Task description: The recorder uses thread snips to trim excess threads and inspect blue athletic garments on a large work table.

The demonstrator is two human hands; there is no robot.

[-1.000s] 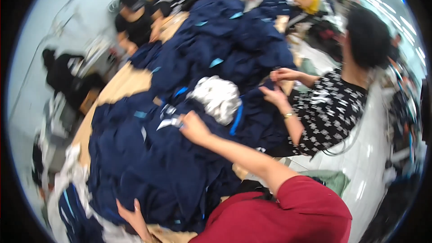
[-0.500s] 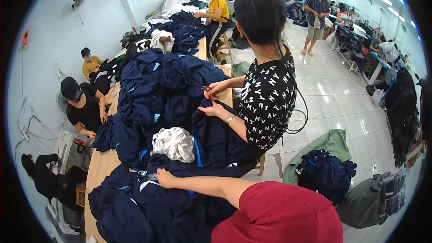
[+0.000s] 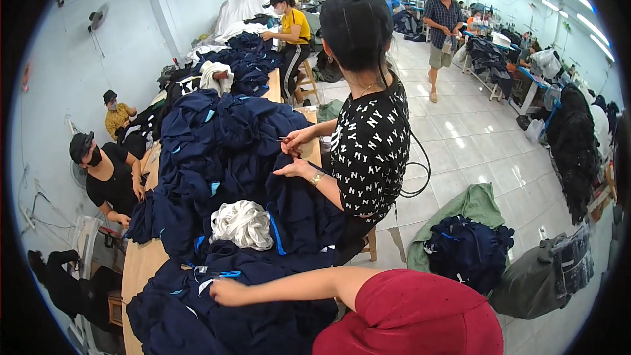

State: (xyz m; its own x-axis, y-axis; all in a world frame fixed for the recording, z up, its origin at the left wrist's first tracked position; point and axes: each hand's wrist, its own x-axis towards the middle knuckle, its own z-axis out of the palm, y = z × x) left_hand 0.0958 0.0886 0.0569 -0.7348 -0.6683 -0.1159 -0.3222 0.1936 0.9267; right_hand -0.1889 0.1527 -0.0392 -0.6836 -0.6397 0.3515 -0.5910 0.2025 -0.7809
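Fingers of the one visible hand [image 3: 223, 292], whose side I cannot tell, lie loosely spread, gripping nothing, on the dark navy fabric garment [image 3: 230, 315] heaped at the near end of the long wooden table [image 3: 141, 266], beside a white cloth bundle [image 3: 242, 223].

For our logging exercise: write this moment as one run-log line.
right hand resting on navy garments | left hand out of view | white cloth bundle just beyond on wooden table
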